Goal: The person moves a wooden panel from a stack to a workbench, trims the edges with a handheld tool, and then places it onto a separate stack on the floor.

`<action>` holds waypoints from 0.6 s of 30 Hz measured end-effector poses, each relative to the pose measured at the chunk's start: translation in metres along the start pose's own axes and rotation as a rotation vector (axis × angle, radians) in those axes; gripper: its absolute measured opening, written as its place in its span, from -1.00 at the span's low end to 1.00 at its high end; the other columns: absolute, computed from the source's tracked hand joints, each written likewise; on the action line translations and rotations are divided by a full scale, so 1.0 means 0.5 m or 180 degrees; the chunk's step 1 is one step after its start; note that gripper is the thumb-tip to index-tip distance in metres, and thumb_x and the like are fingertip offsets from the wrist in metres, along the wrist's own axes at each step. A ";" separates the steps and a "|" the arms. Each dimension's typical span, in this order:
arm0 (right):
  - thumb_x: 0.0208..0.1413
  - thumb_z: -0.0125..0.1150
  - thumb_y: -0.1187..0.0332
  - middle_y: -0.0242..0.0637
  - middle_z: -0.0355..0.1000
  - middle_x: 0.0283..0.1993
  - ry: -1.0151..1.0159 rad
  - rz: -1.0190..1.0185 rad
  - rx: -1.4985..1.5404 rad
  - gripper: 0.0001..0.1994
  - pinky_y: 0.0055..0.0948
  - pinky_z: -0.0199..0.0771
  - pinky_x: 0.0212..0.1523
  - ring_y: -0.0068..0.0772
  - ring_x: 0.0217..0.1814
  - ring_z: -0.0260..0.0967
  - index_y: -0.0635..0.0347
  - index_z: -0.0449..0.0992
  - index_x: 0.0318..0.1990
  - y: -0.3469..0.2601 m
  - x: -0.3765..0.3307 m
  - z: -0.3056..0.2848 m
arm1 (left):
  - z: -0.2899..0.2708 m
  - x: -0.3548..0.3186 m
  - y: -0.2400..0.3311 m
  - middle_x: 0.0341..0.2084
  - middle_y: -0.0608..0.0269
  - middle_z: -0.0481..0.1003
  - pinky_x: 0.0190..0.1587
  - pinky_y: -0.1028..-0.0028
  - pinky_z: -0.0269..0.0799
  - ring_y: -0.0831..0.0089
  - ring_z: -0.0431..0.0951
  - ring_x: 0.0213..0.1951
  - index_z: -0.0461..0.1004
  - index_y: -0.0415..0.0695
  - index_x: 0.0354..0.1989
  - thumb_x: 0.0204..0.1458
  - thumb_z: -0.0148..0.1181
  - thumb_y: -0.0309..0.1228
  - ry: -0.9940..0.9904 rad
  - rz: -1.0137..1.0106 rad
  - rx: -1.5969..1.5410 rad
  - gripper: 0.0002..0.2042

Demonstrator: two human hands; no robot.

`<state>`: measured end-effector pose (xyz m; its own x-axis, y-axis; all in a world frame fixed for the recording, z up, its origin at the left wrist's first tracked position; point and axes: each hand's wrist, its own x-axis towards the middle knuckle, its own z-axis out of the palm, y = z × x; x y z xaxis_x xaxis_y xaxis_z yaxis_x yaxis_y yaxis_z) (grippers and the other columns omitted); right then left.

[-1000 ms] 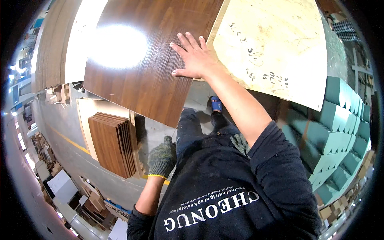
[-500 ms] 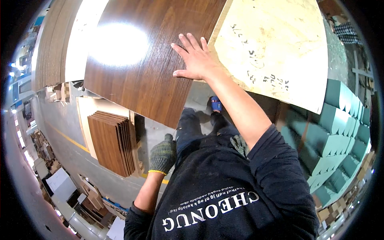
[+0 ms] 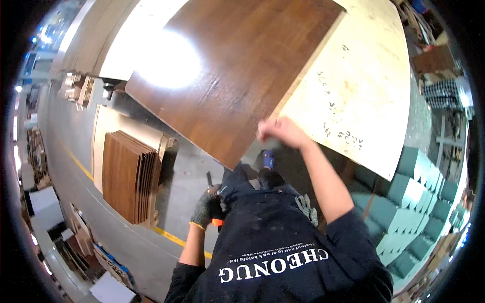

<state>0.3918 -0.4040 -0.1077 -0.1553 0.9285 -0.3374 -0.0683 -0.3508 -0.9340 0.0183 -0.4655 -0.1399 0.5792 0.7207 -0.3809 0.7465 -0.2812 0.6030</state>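
Observation:
A large brown wood-grain panel [image 3: 237, 60] lies over a pale board [image 3: 364, 86] with handwriting on it. Bare and smeared by motion, my right hand [image 3: 284, 132] is at the panel's near right edge, its fingers seemingly curled; I cannot tell whether it touches. Down by my left hip, my left hand [image 3: 204, 208], in a dark knit glove with a yellow cuff, is closed around a narrow tool. A thin dark tip and an orange end [image 3: 217, 222] of that tool stick out; the glove hides its middle. A grey glove [image 3: 306, 208] sticks out at my right hip.
Several brown panels [image 3: 121, 177] stand on edge against a pale board at the left. Stacked green blocks [image 3: 409, 202] rise at the right. Thick layered boards [image 3: 88, 35] lie at the far left. My foot in a blue shoe [image 3: 268, 159] is below the panel.
My right hand has left its spread position on the panel and drawn back toward me, curling. The left hand has turned, and the tool in it now shows. The view has shifted.

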 end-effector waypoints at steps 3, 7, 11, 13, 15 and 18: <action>0.12 0.07 -0.04 -0.21 0.53 -0.30 -0.0537 0.1461 -0.0292 -0.52 -0.47 0.45 -0.26 -0.47 -0.30 0.47 0.29 0.57 -0.26 0.088 -0.033 0.118 | 0.017 -0.035 0.040 -0.55 0.24 0.41 -0.52 0.43 0.37 0.39 0.41 -0.57 0.31 -0.08 0.03 0.09 0.07 -0.31 -0.0026 -0.2705 -0.5814 -0.66; 0.10 0.13 0.04 -0.28 0.50 -0.31 -0.0320 0.0943 0.0660 -0.60 -0.55 0.36 -0.23 -0.57 -0.26 0.39 0.27 0.55 -0.24 0.103 -0.011 0.248 | -0.017 -0.062 0.047 -0.59 0.27 0.36 -0.56 0.43 0.35 0.42 0.38 -0.62 0.24 -0.03 0.13 0.10 0.08 -0.24 0.0376 -0.2105 -0.5542 -0.58; 0.14 0.10 0.12 -0.29 0.49 -0.21 -0.0402 0.1010 0.0738 -0.64 -0.53 0.35 -0.15 -0.50 -0.14 0.41 0.27 0.50 -0.14 0.117 0.026 0.301 | -0.042 -0.079 0.060 -0.60 0.30 0.34 -0.61 0.54 0.31 0.52 0.36 -0.62 0.20 -0.01 0.17 0.15 0.00 -0.14 0.1004 -0.2039 -0.4315 -0.56; 0.16 0.09 0.12 -0.27 0.47 -0.14 -0.0455 0.1017 0.1069 -0.62 -0.50 0.37 -0.13 -0.46 -0.11 0.41 0.28 0.46 -0.08 0.118 0.056 0.355 | -0.054 -0.081 0.078 -0.60 0.32 0.32 -0.62 0.55 0.29 0.55 0.34 -0.63 0.19 -0.01 0.18 0.15 0.01 -0.14 0.1378 -0.1934 -0.4073 -0.55; 0.14 0.04 -0.04 -0.33 0.50 -0.23 -0.0461 0.1019 0.1386 -0.53 -0.61 0.33 -0.31 -0.48 -0.24 0.45 0.25 0.50 -0.15 0.121 0.090 0.408 | -0.062 -0.076 0.086 -0.52 0.20 0.43 -0.54 0.41 0.38 0.37 0.46 -0.57 0.17 -0.02 0.20 0.13 0.01 -0.10 0.1748 -0.1855 -0.3405 -0.51; 0.10 -0.02 -0.18 -0.34 0.49 -0.18 -0.0392 0.1408 0.2125 -0.43 -0.50 0.36 -0.27 -0.41 -0.22 0.45 0.20 0.48 -0.10 0.150 0.141 0.423 | -0.041 -0.051 0.077 -0.34 0.02 0.50 -0.34 0.22 0.43 0.08 0.54 -0.38 0.19 -0.03 0.18 0.11 0.01 -0.06 0.2224 -0.1817 -0.0739 -0.49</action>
<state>0.1675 -0.3906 -0.1764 -0.4104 0.6803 -0.6073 -0.5430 -0.7173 -0.4366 0.0256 -0.4818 -0.0929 -0.2405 0.9498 -0.2001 0.7296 0.3128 0.6082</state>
